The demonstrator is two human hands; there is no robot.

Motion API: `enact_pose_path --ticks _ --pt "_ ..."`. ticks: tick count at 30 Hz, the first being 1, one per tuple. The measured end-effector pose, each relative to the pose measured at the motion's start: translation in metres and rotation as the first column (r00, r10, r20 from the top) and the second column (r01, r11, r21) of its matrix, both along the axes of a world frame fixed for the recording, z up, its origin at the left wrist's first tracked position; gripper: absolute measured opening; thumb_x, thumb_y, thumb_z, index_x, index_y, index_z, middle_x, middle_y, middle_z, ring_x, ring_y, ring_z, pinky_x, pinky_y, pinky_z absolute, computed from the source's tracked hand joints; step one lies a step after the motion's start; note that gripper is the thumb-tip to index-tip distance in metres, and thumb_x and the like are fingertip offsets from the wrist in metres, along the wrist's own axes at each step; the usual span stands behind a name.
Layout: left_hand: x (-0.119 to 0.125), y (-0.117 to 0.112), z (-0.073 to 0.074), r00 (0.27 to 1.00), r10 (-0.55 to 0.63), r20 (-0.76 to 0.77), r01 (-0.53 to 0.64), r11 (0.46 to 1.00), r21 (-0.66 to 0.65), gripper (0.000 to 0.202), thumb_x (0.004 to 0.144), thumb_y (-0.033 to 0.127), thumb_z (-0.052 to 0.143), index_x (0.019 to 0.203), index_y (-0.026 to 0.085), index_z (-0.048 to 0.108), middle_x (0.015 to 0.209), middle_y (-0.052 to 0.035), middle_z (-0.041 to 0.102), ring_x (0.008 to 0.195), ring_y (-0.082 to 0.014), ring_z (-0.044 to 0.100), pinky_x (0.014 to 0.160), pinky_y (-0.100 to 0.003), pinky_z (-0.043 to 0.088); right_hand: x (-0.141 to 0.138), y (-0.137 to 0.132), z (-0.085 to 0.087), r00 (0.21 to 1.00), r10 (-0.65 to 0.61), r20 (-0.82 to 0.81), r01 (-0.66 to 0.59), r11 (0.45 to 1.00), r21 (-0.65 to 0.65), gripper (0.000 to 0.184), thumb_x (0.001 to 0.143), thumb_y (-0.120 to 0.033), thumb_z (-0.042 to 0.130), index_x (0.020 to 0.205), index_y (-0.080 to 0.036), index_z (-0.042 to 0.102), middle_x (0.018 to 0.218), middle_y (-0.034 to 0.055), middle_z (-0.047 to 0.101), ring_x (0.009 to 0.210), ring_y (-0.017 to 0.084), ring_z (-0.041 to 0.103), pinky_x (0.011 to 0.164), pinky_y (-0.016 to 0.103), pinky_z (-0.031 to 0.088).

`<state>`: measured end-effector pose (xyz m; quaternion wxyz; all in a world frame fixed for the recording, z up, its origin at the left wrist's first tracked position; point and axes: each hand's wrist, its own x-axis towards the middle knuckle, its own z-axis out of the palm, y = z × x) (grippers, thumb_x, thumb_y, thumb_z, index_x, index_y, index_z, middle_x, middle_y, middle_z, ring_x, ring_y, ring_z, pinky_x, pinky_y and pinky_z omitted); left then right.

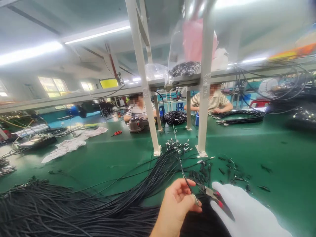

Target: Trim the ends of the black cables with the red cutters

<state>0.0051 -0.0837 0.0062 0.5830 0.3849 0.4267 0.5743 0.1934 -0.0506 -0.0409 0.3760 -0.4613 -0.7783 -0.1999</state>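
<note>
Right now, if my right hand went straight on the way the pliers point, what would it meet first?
Likely your left hand, close ahead of the pliers in your right hand, though depth is unclear from this one view.

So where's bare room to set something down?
Bare green tabletop shows between the white cloth and left post, and right of the scattered black pieces. Crowded: the lower left, heaped with black cables, and around the left hand and right hand.
</note>
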Motion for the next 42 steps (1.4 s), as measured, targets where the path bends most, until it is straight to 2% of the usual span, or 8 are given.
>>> enact_pose_path --ticks 3,7,11,15,24,30,42 --pt "0.000 0.002 -0.004 1.000 0.011 0.002 -0.011 1.000 -0.017 0.028 0.064 0.017 0.074 0.091 0.015 0.066 0.079 0.0018 0.056 0.059 -0.0145 0.065 0.058 -0.030 0.054 -0.003 0.001 -0.003 0.996 -0.010 0.086 -0.004 0.988 0.156 0.031 0.093 -0.029 0.043 0.117 -0.016 0.059 0.092 0.0082 0.068 0.075 0.021 0.066 0.061 0.029 0.050" --pt "0.000 0.003 -0.003 0.997 0.036 -0.072 -0.036 0.999 -0.002 0.040 0.063 0.016 0.072 0.101 0.011 0.065 0.082 -0.0043 0.066 0.059 -0.0143 0.065 0.055 -0.026 0.049 -0.004 0.002 0.000 0.987 -0.034 0.157 -0.001 0.975 0.222 0.037 0.095 -0.031 0.040 0.124 -0.012 0.054 0.100 0.0132 0.065 0.092 0.026 0.064 0.068 0.033 0.051" --pt "0.001 0.004 0.000 0.986 0.037 -0.163 -0.044 0.998 -0.037 0.057 0.059 0.016 0.068 0.113 0.005 0.057 0.072 -0.0019 0.063 0.058 -0.0160 0.063 0.052 -0.026 0.048 -0.002 0.004 0.001 0.981 -0.061 0.181 0.010 0.962 0.274 0.038 0.093 -0.027 0.043 0.126 -0.011 0.051 0.105 0.0149 0.064 0.096 0.028 0.061 0.075 0.036 0.050" --pt "0.002 0.002 0.002 0.969 0.056 -0.242 -0.067 0.997 -0.037 0.066 0.061 0.014 0.061 0.124 0.001 0.051 0.074 -0.0007 0.059 0.059 -0.0160 0.063 0.053 -0.027 0.049 -0.002 0.005 0.000 0.975 -0.035 0.220 -0.028 0.960 0.278 0.037 0.091 -0.023 0.045 0.125 -0.011 0.051 0.102 0.0143 0.064 0.095 0.029 0.060 0.076 0.038 0.049" --pt "0.000 0.000 0.005 0.955 0.011 -0.295 -0.025 0.999 -0.046 0.060 0.064 0.012 0.057 0.123 0.000 0.054 0.072 0.0009 0.057 0.056 -0.0132 0.060 0.051 -0.025 0.045 0.001 0.009 0.001 0.961 -0.024 0.274 -0.051 0.963 0.264 0.037 0.089 -0.022 0.044 0.123 -0.010 0.052 0.096 0.0126 0.063 0.088 0.027 0.058 0.071 0.037 0.045" --pt "-0.002 -0.002 0.009 0.949 -0.021 -0.315 0.001 0.998 -0.064 0.062 0.065 0.010 0.057 0.127 -0.001 0.054 0.075 0.0002 0.056 0.055 -0.0112 0.059 0.051 -0.024 0.044 -0.001 0.008 0.005 0.978 0.008 0.208 -0.051 0.978 0.204 0.035 0.089 -0.023 0.042 0.122 -0.017 0.052 0.091 0.0076 0.063 0.085 0.025 0.057 0.069 0.035 0.042" --pt "-0.007 -0.005 0.011 0.917 -0.081 -0.391 0.037 0.992 -0.119 0.064 0.065 0.007 0.053 0.129 0.000 0.056 0.070 0.0005 0.060 0.056 -0.0110 0.058 0.052 -0.024 0.041 -0.006 0.003 0.014 0.987 0.012 0.161 -0.040 0.985 0.169 0.030 0.076 -0.017 0.049 0.104 -0.019 0.059 0.075 0.0031 0.060 0.072 0.023 0.052 0.062 0.035 0.035"
